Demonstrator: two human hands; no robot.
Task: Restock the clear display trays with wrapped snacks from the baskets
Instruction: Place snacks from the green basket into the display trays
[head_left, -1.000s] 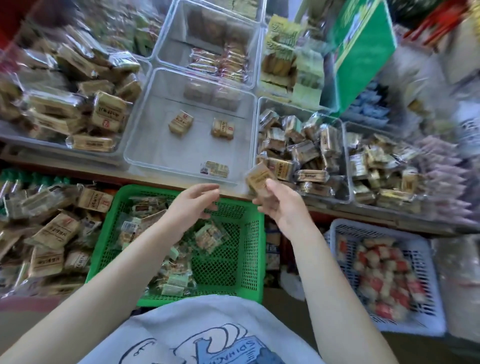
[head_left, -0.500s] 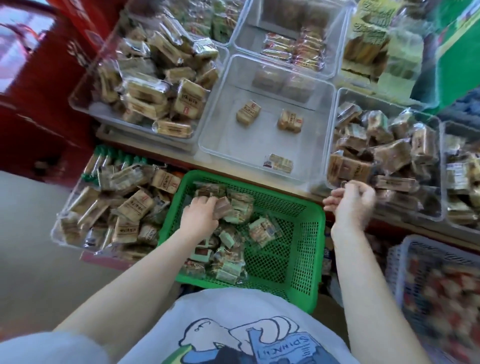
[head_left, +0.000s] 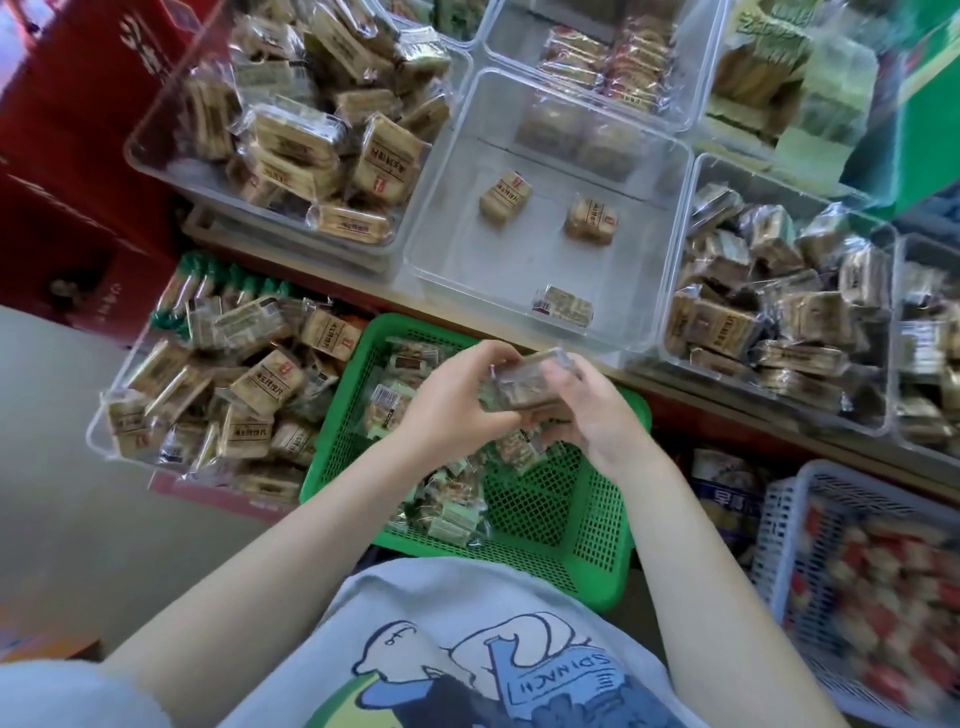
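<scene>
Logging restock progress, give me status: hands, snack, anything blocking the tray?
Left hand and right hand both grip one wrapped snack over the green basket. Centre clear tray holds three packs. Nothing blocking it.

The person's grey shirt (head_left: 467, 649) carries a cartoon print with "SPINACH" on a can, seen upside down. The snack wrappers (head_left: 384, 166) bear dark Chinese lettering, too blurred to read.
</scene>
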